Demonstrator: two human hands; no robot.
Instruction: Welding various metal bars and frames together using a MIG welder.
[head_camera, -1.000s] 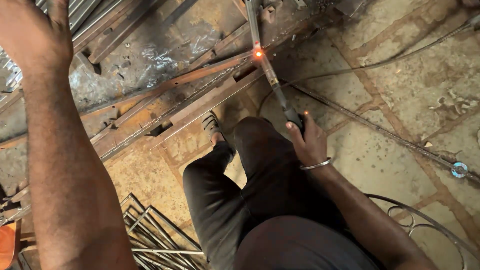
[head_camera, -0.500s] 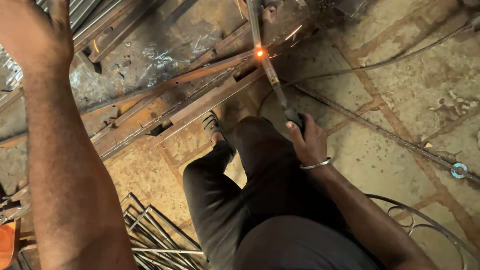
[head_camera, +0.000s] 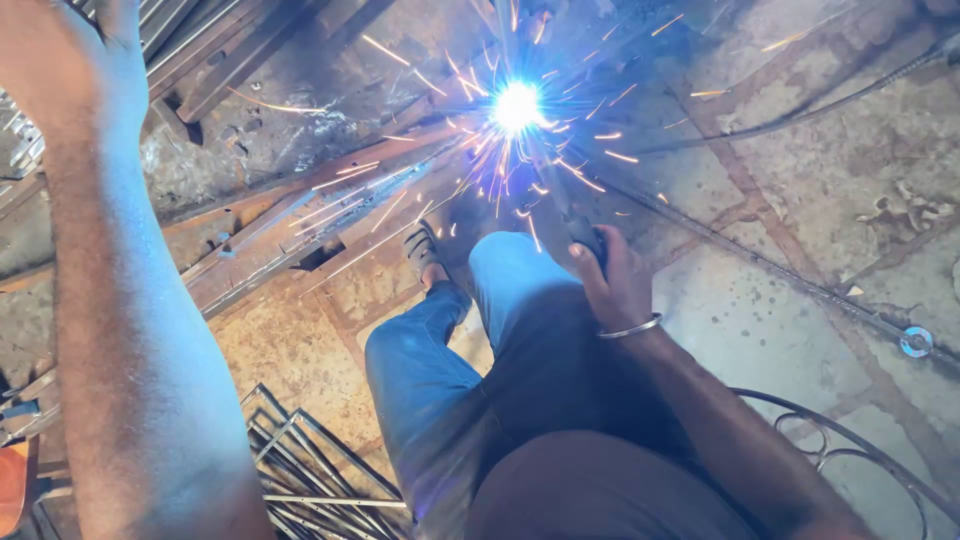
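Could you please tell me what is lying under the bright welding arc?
Under the welding arc lie rusty angle-iron bars on the stone floor. The right hand holds the electrode holder. Glare hides the joint itself.

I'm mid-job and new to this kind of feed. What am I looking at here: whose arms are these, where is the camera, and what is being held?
The camera sits on the person's head and looks down, so both arms are their own. The right hand, with a metal bangle on the wrist, grips a welding electrode holder. Its tip meets the steel bars on the floor, giving a bright arc and sparks. The left hand is raised near the camera; whether it holds anything cannot be told. Below are jeans-clad legs, a sandalled foot and a welding cable.
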